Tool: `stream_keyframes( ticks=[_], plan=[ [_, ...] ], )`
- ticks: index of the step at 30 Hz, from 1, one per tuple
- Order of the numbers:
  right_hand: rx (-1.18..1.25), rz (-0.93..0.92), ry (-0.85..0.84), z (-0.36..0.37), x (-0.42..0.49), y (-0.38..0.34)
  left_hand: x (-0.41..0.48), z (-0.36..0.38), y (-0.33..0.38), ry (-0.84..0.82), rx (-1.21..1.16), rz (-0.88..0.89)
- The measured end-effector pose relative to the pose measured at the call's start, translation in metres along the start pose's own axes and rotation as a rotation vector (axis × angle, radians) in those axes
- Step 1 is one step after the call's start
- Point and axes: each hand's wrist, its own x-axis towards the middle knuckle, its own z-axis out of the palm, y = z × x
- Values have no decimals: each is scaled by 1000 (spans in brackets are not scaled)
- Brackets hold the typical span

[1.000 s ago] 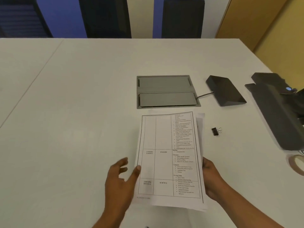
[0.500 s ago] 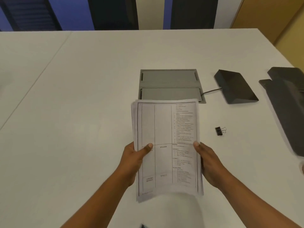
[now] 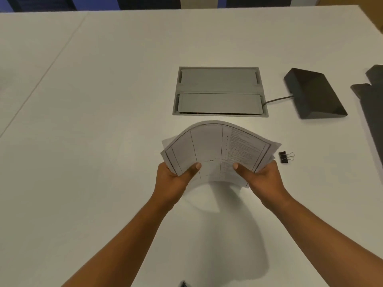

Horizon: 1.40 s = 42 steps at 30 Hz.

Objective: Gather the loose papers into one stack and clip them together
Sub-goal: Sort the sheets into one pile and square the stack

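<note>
Both forearms reach forward, left hand (image 3: 173, 179) and right hand (image 3: 262, 178) in thumb-on-top grip.

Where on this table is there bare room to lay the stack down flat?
Free: the wide white table left of the papers and grey hatch. Crowded: right, with binder clip, black wedge device and dark covers.

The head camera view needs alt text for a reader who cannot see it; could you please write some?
Both hands, left hand and right hand, hold a bowed stack of papers above a white table. A black binder clip lies unused on the table, right of the papers.
</note>
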Motion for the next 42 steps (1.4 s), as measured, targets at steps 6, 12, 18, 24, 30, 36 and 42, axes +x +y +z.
stream_keyframes(
  ticks=[6, 12, 18, 24, 30, 36, 42],
  plan=[
    [31, -97, 58, 3, 2, -17, 7, -12, 36, -4, -67, 232],
    [70, -173, 51, -4, 7, -33, 17, -11, 54, -39, -117, 254],
    [102, -133, 56, -6, 13, -32, 25, -12, 51, -43, -84, 231],
    [87, -76, -11, -11, 15, -19, 34, -16, 52, -133, -70, 257],
    [-51, 94, -58, -9, 18, 4, 40, -20, 20, -148, 75, 138],
    [-84, 91, -64, -2, 18, 14, 39, -15, -6, -128, 95, 83],
    [-94, 52, -42, 1, 12, 20, 35, -15, -14, -98, 87, 131]
  ],
)
